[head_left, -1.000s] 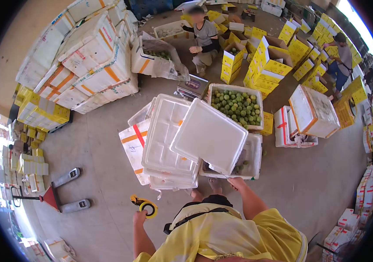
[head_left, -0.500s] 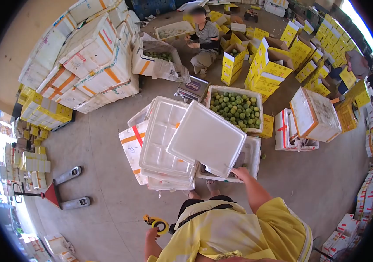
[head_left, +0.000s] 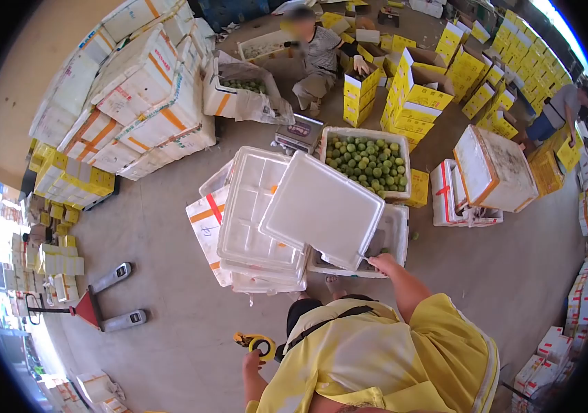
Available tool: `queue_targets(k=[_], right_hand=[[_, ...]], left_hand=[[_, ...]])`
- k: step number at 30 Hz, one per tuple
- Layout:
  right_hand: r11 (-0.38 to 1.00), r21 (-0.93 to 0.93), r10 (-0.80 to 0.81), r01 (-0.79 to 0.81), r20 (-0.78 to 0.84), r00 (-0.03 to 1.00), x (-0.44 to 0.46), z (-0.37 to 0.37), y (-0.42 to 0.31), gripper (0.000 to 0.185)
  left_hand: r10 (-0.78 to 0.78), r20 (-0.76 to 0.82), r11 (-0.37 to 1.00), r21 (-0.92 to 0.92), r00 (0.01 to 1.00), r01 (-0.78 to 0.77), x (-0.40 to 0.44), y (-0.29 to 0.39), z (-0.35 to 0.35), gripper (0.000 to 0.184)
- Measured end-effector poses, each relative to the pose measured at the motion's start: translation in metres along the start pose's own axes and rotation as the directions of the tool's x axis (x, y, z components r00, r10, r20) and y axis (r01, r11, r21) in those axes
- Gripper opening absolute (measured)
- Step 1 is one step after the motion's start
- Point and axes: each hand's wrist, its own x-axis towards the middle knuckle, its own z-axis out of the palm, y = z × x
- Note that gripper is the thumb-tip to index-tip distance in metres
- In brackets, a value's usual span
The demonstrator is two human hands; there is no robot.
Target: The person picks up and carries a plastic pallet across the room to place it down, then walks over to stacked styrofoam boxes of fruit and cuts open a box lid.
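Observation:
My left hand grips a tape dispenser with a yellow roll of tape, low beside my left hip. The fingers of my right hand are closed on the near right corner of a white foam lid. This lid lies tilted across a stack of foam lids and an open foam box beneath it. It hides much of that box's inside. Right behind stands a foam box full of green citrus fruits.
A scale stands behind the lids. Stacked foam boxes rise at the left, yellow cartons at the back right. A pallet jack is at the left. One co-worker sits behind; another person bends at the far right.
The seated co-worker now reaches a hand to a yellow carton. The person at the far right shows more fully. My hands keep their holds; the lid has hardly moved.

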Motion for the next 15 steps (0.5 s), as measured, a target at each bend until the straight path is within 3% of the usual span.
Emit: queue_targets(k=[7,15], right_hand=[[0.988,0.150,-0.031,0.034,-0.024,0.999,0.003,-0.006,0.006,0.048],[0.999,0.040,0.015,-0.014,-0.023,1.000,-0.011,-0.006,0.020,0.048]], left_hand=[[-0.018,-0.004,0.996,0.092,1.000,0.019,0.009,0.011,-0.006,0.034],[-0.028,-0.005,0.999,0.042,1.000,0.028,0.004,0.000,0.005,0.035]])
